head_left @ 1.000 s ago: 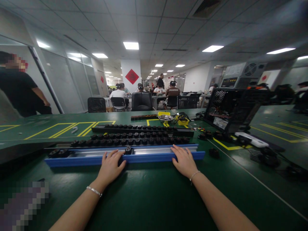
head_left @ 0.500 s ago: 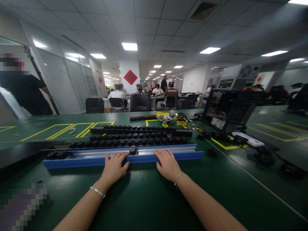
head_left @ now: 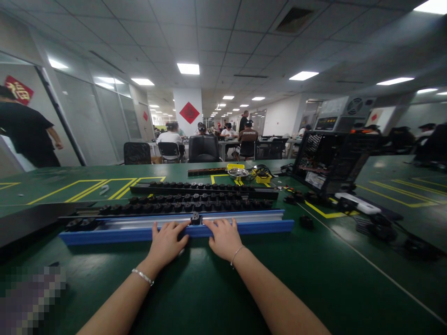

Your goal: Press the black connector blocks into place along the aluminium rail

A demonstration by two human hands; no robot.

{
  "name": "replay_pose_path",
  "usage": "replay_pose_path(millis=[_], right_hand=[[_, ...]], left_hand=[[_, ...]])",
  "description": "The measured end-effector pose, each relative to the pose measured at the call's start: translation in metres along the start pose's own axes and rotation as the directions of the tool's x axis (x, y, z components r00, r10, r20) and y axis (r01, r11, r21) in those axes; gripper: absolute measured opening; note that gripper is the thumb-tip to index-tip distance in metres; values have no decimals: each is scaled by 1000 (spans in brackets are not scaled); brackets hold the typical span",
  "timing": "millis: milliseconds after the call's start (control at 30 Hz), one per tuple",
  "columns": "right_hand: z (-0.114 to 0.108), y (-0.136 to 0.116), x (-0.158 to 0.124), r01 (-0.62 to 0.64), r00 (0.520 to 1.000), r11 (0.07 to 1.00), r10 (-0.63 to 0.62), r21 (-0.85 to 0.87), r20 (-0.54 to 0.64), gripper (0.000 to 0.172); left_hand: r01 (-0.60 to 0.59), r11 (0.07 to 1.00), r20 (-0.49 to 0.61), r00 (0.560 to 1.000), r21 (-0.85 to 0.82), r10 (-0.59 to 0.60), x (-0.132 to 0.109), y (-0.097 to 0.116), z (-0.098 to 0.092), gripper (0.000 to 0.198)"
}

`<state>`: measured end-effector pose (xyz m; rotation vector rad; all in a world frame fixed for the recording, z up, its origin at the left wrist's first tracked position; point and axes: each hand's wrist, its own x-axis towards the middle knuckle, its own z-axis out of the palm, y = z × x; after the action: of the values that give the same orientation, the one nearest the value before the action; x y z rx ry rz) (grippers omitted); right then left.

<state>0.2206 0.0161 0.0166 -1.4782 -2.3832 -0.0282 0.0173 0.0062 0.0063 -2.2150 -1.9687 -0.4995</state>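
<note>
A long blue and silver rail (head_left: 251,221) lies across the green table (head_left: 216,288) in front of me. My left hand (head_left: 166,243) rests on its near edge with fingers stretched onto the silver channel. My right hand (head_left: 223,238) lies flat on the rail just right of it, fingers apart. A small black part (head_left: 194,217) sits in the channel between the fingertips of both hands. More black parts (head_left: 82,224) sit at the rail's left end. Behind it lie two black strips (head_left: 195,204) loaded with several black parts.
An open black computer case (head_left: 328,160) stands at the right, with a white device (head_left: 358,203) and loose black parts near it. A metal bowl (head_left: 237,172) and yellow items sit further back. A person in black (head_left: 28,135) stands at the far left; others sit at distant desks.
My right hand has slid left along the rail, from near its right end to close beside my left hand. The left hand has stayed in place.
</note>
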Motion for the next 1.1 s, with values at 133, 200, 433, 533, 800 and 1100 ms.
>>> replay_pose_path(millis=[133,200,433,533,800,1100], right_hand=[[2,0,-1,15,1000,1000,-16,-20,-10,50],[2,0,-2,13,1000,999,-13,-36,2,50],[2,0,-2,13,1000,999,-13,-47,1,52],[3,0,-2,14,1000,998,-14,-53,-5,53],[3,0,0,8,1000,998,-9,-68,-14,52],[3,3,0,10,1000,999,-10,-50,-10,48]], left_hand=[[-4,1000,1,1000,15,4,0,1,-1,43],[0,1000,7,1000,25,0,1,2,-1,43],[17,999,28,999,49,-19,2,4,-2,45],[25,999,43,999,47,-27,3,5,-2,45],[22,998,52,998,65,-26,4,5,-2,45],[3,998,39,999,68,-6,3,4,-1,46]])
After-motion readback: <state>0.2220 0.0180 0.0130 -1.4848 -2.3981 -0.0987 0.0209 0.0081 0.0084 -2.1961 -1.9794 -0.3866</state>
